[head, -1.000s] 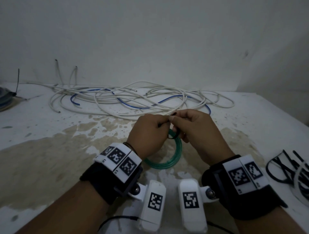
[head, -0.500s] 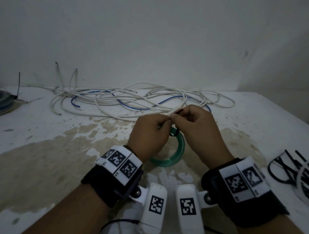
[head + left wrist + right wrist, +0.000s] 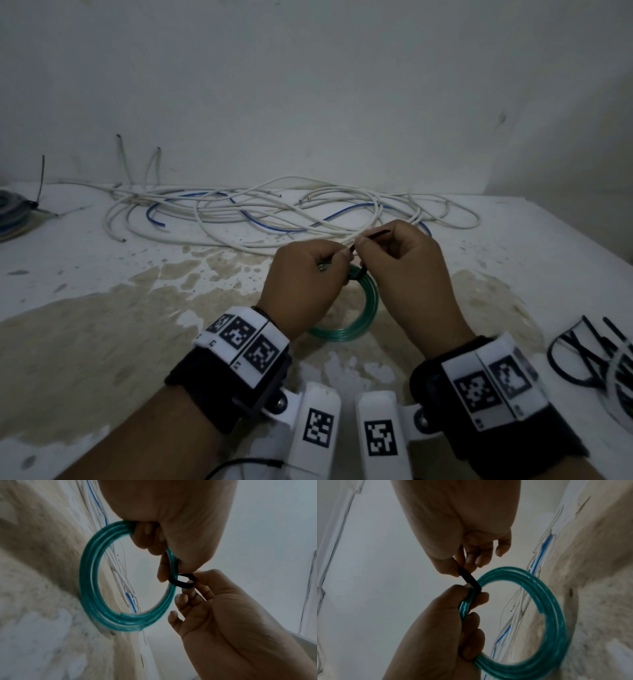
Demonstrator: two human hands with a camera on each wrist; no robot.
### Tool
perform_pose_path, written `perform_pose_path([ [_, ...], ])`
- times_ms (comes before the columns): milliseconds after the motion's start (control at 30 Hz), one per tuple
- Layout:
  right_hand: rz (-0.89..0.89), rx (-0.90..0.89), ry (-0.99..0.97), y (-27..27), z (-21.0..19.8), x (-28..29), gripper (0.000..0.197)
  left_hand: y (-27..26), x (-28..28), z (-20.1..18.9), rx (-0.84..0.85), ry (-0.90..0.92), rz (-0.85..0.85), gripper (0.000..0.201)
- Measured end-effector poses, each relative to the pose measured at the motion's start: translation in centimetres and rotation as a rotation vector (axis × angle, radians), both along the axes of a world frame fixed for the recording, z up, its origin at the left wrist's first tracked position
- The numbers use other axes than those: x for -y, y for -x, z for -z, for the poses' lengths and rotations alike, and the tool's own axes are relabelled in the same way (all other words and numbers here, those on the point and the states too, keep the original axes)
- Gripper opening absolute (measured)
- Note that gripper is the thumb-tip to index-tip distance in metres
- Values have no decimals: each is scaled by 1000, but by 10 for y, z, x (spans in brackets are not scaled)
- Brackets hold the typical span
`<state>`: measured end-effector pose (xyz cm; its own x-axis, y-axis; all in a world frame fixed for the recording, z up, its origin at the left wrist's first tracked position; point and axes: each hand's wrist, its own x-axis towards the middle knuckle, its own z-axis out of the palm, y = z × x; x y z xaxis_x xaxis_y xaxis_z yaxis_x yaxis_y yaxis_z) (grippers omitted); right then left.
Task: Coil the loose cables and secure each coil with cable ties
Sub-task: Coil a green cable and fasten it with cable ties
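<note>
Her left hand (image 3: 305, 284) is gripping the green coil (image 3: 89, 577) while right-hand (image 3: 404, 274) fingers are pinching a black cable tie (image 3: 181, 581) looped around it.

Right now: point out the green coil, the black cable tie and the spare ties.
green coil (image 3: 89, 588), left wrist view, left arc of the coil.
black cable tie (image 3: 182, 584), left wrist view, loop round the coil.
spare ties (image 3: 582, 356), head view, black loops at right.

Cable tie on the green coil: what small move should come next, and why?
Probably the right hand pulls the tail further to cinch the black cable tie: its loop looks slack around the green coil, which the left hand grips.
</note>
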<state>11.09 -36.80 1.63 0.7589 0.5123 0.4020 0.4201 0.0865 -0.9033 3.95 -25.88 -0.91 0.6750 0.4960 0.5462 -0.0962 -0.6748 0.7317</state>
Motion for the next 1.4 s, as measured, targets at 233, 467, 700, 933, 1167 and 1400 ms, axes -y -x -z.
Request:
perform_pose_path([
  [233, 36, 20, 54, -6, 2, 2, 13, -2, 4, -3, -43, 6, 45, 30],
  [467, 27, 27, -8, 1, 2, -1, 11, 1, 0, -1, -55, 103, 81, 42],
  [700, 24, 77, 108, -7, 2, 2, 11, 0, 3, -1, -59, -12, 46, 38],
  [933, 113, 158, 67, -8, 1, 4, 12, 1, 11, -15, -164, 532, 221, 25],
  [1167, 93, 249, 89, -8, 2, 5, 11, 2, 11, -11, -154, 412, 240, 17],
  [1400, 87, 392, 81, -9, 2, 4, 15, 4, 9, -13, -61, 432, 202, 14],
])
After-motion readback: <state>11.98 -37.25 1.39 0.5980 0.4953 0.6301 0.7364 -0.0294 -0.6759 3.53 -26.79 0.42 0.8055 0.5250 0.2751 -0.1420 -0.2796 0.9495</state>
